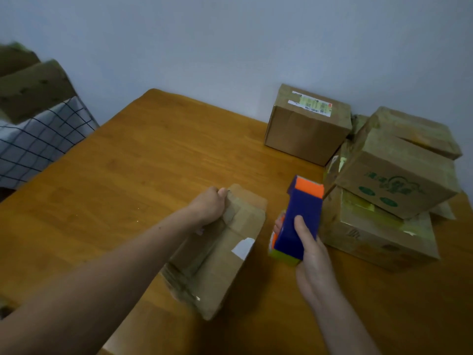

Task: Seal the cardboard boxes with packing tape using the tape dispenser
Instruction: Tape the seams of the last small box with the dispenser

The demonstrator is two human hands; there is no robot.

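A worn brown cardboard box lies on the wooden table in front of me, with old clear tape and a white label scrap on its top. My left hand grips the box's far flap edge, fingers curled over it. To its right, my right hand holds a blue carton with orange and green ends, thumb on its top face. No tape dispenser is in view.
A closed box with a shipping label stands at the back right by the wall. A pile of several worn boxes fills the right side. A checked cloth and more cardboard lie off the table's left edge.
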